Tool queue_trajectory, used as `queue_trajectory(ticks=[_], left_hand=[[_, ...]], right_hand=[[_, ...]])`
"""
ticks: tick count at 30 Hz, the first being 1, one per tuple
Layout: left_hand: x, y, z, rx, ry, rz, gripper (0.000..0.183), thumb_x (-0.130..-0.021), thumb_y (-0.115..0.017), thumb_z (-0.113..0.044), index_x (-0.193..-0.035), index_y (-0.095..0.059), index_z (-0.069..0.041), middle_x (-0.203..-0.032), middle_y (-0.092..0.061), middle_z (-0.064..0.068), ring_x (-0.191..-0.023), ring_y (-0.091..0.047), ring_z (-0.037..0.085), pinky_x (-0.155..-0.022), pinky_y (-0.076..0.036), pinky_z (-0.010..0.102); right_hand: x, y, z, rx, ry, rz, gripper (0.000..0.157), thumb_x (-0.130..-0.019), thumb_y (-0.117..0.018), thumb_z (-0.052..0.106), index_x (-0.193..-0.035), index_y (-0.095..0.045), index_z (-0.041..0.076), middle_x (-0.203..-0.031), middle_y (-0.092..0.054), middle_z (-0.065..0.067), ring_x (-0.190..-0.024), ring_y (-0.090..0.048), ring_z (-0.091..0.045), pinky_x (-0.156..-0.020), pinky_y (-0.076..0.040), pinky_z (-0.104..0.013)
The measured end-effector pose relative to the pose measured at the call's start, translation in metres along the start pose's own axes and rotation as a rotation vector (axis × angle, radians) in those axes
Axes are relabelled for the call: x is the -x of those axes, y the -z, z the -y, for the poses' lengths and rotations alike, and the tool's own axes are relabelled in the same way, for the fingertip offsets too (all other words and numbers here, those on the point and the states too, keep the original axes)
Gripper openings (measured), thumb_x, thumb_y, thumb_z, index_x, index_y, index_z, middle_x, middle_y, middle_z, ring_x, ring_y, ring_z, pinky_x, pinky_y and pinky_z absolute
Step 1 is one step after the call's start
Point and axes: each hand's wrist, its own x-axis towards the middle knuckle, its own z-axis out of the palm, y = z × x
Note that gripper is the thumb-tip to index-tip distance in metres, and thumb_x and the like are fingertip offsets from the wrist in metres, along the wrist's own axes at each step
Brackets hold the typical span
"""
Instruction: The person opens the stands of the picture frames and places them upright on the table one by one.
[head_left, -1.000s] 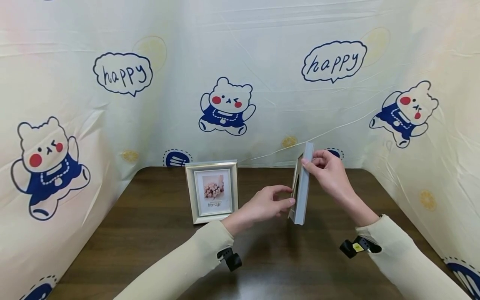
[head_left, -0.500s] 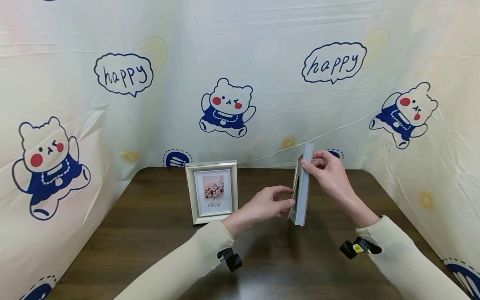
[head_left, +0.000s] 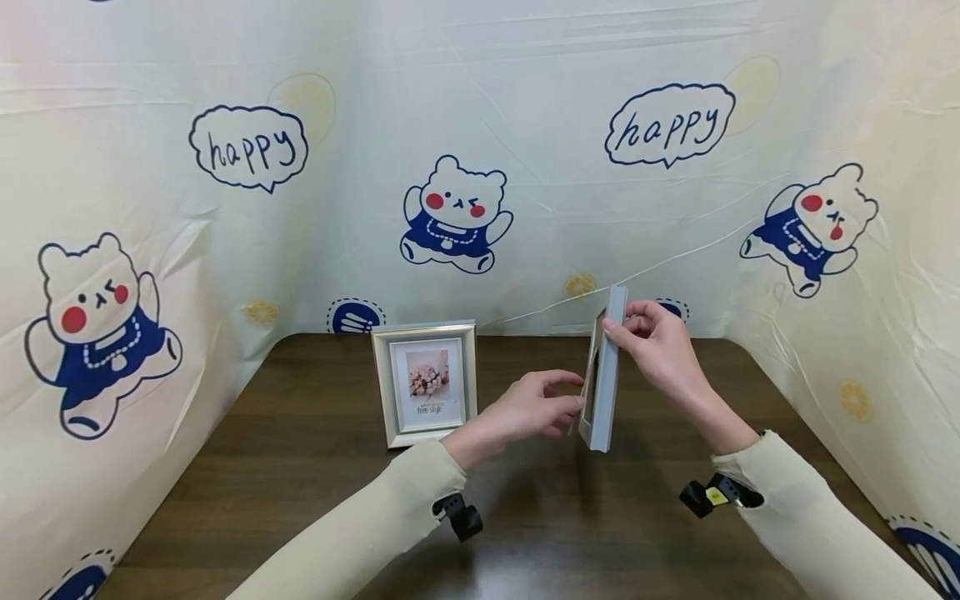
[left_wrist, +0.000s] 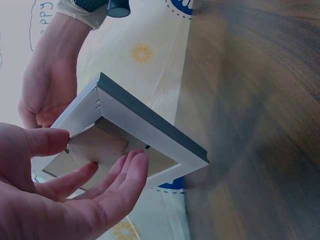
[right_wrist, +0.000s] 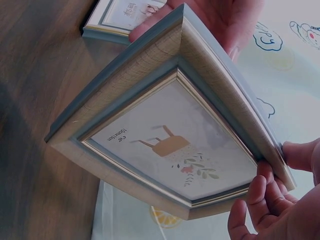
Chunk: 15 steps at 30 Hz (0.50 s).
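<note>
A picture frame [head_left: 606, 383] stands edge-on in the head view, tilted slightly. My right hand [head_left: 660, 342] grips its upper part with thumb and fingers. In the right wrist view, the frame's front shows a print [right_wrist: 185, 150] of a chair with leaves. My left hand [head_left: 534, 406] is at the back of the frame, its thumb and fingertips on a thin tan stand flap [left_wrist: 97, 142] that juts out from the back. Dark small clips show on the white back. A second picture frame [head_left: 423, 329] with a flower print stands upright to the left, behind my left forearm.
Both frames are over a dark brown wooden table [head_left: 300, 517]. A pale curtain [head_left: 555, 100] with printed bears and "happy" bubbles encloses the back and sides. Black wrist cameras sit on both sleeves.
My left hand has shifted slightly left, and the flap's lower end has swung a little away from the frame. My right hand and the held frame stay nearly still.
</note>
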Motion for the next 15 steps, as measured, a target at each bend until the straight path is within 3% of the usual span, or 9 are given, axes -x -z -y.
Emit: queue_trajectory(ticks=[15], left_hand=[[-0.0030, 0.0034, 0.0032, 0.039, 0.012, -0.005, 0.042, -0.106, -0.065, -0.023, -0.144, -0.060, -0.007, -0.112, -0.071, 0.010, -0.093, -0.073, 0.023, -0.083, -0.062, 0.045]], right_hand=[[0.0002, 0.0007, -0.0024, 0.008, 0.012, 0.002, 0.038, -0.105, -0.069, 0.024, -0.124, -0.059, -0.007, -0.090, -0.071, -0.010, -0.085, -0.056, -0.018, -0.070, -0.045, -0.024]])
